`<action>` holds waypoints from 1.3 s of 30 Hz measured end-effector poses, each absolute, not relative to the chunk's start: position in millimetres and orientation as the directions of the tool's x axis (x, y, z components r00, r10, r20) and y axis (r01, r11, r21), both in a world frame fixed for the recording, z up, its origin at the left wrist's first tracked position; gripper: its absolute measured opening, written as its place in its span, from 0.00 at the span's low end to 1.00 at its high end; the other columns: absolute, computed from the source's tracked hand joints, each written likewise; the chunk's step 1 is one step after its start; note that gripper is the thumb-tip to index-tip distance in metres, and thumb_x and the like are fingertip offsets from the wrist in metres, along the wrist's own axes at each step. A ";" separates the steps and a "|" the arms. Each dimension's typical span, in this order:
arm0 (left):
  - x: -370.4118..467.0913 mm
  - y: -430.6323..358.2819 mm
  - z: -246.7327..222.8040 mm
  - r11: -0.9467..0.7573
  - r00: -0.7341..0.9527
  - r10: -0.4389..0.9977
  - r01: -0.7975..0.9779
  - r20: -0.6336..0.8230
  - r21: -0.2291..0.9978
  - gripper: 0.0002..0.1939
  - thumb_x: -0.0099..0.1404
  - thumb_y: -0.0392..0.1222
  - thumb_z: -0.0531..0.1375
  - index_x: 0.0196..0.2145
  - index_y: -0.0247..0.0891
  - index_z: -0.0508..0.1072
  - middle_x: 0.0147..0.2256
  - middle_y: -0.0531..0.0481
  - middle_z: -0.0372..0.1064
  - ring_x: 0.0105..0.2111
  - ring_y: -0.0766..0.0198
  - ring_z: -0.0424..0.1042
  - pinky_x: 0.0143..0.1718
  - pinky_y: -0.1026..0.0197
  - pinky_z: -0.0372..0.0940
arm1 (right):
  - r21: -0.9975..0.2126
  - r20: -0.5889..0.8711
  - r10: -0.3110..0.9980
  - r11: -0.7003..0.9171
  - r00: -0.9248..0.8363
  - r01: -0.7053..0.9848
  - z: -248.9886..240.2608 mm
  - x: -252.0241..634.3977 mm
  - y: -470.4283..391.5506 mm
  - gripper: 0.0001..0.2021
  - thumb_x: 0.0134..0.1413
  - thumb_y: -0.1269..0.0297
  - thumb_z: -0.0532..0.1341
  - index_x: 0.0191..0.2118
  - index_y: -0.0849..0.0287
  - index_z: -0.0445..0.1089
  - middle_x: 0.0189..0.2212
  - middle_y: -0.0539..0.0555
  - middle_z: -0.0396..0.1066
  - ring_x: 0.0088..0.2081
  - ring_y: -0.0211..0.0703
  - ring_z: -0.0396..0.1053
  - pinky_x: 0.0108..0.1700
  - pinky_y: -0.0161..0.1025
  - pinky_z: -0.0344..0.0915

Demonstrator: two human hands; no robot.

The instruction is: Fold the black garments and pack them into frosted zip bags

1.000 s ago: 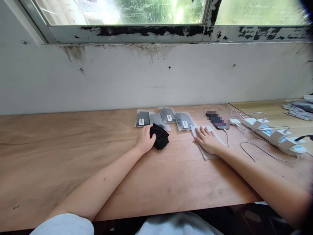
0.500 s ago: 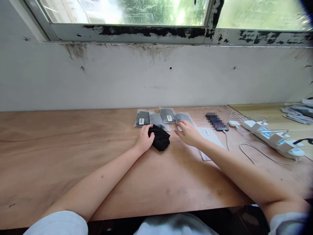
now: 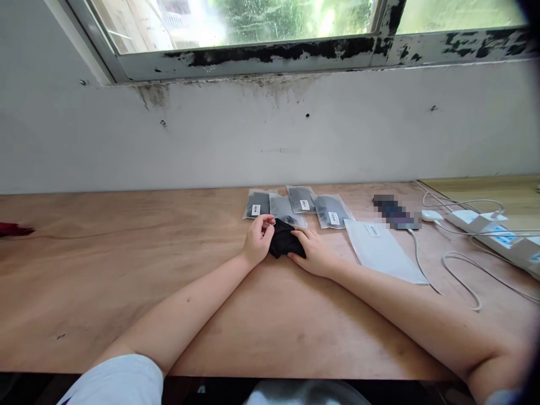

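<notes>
Apparently folding black cloth [image 3: 284, 241], gripping with right hand [image 3: 314, 251], touching with left hand [image 3: 255, 242] (cannot tell if pinching). Next, probably needs tucking.

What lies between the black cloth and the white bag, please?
In the head view, the right hand, touching the black cloth, lies there, then a strip of tabletop before the white bag.

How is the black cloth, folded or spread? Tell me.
Not spread: the black cloth lies as a compact bundle between the left hand and right hand. Neatly folded or not: cannot tell.
</notes>
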State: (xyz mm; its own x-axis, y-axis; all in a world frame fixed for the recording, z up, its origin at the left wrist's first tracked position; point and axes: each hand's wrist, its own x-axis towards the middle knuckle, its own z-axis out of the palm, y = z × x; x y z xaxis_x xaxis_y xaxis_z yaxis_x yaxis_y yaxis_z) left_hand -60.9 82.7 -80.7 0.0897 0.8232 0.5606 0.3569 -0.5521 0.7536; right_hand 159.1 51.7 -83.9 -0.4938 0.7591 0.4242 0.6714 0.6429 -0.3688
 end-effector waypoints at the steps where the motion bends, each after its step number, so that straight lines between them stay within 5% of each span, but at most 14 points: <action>1: -61.1 82.5 -80.8 -0.549 0.098 0.827 0.352 0.553 0.758 0.12 0.68 0.37 0.55 0.49 0.39 0.68 0.43 0.45 0.71 0.38 0.62 0.73 0.41 0.58 0.69 | -0.403 0.432 0.771 0.629 -0.468 0.665 -84.0 159.4 52.8 0.28 0.57 0.59 0.64 0.61 0.58 0.61 0.58 0.64 0.64 0.59 0.58 0.64 0.59 0.56 0.64; 6: -61.6 78.2 -79.1 -0.589 0.173 0.807 0.304 0.564 0.749 0.16 0.67 0.37 0.57 0.53 0.40 0.66 0.47 0.44 0.70 0.42 0.60 0.73 0.42 0.57 0.70 | -0.543 0.469 0.809 0.581 -0.355 0.606 -83.8 162.0 56.6 0.22 0.58 0.66 0.61 0.58 0.55 0.62 0.55 0.61 0.66 0.56 0.54 0.66 0.57 0.53 0.65; 10: -61.0 71.1 -72.8 -0.720 0.303 0.694 0.322 0.653 0.615 0.24 0.64 0.36 0.59 0.58 0.41 0.63 0.54 0.42 0.66 0.53 0.55 0.69 0.57 0.48 0.65 | -0.649 0.491 0.839 0.531 -0.234 0.544 -82.5 163.3 60.3 0.20 0.59 0.67 0.59 0.57 0.54 0.63 0.53 0.58 0.69 0.55 0.52 0.68 0.57 0.52 0.65; 15: -58.9 67.9 -70.9 -0.805 0.399 0.591 0.351 0.701 0.479 0.35 0.60 0.37 0.64 0.63 0.41 0.57 0.60 0.38 0.59 0.62 0.47 0.60 0.62 0.41 0.60 | -0.776 0.470 0.877 0.465 -0.101 0.426 -77.2 163.0 61.2 0.16 0.62 0.62 0.58 0.55 0.53 0.63 0.50 0.56 0.71 0.51 0.49 0.70 0.56 0.50 0.65; 23: -61.3 67.5 -74.8 -0.701 0.365 0.711 0.309 0.601 0.642 0.34 0.64 0.39 0.62 0.64 0.42 0.55 0.61 0.38 0.60 0.56 0.52 0.69 0.55 0.49 0.68 | -0.931 0.350 0.935 0.353 -0.053 0.090 -77.1 163.3 62.8 0.17 0.61 0.56 0.59 0.54 0.51 0.63 0.52 0.54 0.70 0.53 0.48 0.68 0.56 0.48 0.65; 26: -64.8 67.0 -74.3 -0.672 0.363 0.732 0.249 0.576 0.697 0.24 0.69 0.43 0.58 0.61 0.41 0.61 0.57 0.40 0.66 0.51 0.54 0.72 0.49 0.52 0.70 | -0.952 0.307 0.948 0.308 -0.087 -0.002 -78.2 164.8 62.8 0.17 0.58 0.60 0.59 0.53 0.50 0.64 0.55 0.52 0.68 0.55 0.48 0.68 0.56 0.48 0.66; 31: -63.3 72.9 -73.6 -0.629 0.293 0.778 0.346 0.556 0.696 0.15 0.72 0.44 0.53 0.53 0.40 0.69 0.48 0.44 0.72 0.47 0.57 0.73 0.49 0.53 0.67 | -0.883 0.430 0.897 0.442 -0.103 0.158 -80.9 165.8 64.7 0.23 0.49 0.71 0.57 0.53 0.50 0.62 0.64 0.52 0.60 0.63 0.47 0.60 0.63 0.49 0.59; 36: -57.1 75.7 -71.3 -0.635 0.356 0.753 0.613 0.553 0.471 0.17 0.66 0.43 0.59 0.52 0.39 0.72 0.43 0.44 0.73 0.47 0.51 0.70 0.52 0.45 0.63 | -0.723 0.496 0.866 0.455 -0.068 0.520 -85.1 164.7 67.6 0.29 0.49 0.72 0.58 0.59 0.53 0.58 0.56 0.58 0.65 0.60 0.51 0.62 0.64 0.54 0.58; 39: -56.3 72.5 -70.4 -0.713 0.462 0.687 0.579 0.562 0.396 0.23 0.62 0.39 0.61 0.56 0.40 0.69 0.46 0.43 0.72 0.50 0.49 0.68 0.55 0.43 0.62 | -0.627 0.520 0.851 0.437 -0.072 0.645 -88.2 164.7 68.0 0.31 0.46 0.73 0.58 0.59 0.54 0.59 0.58 0.60 0.62 0.63 0.54 0.57 0.65 0.56 0.56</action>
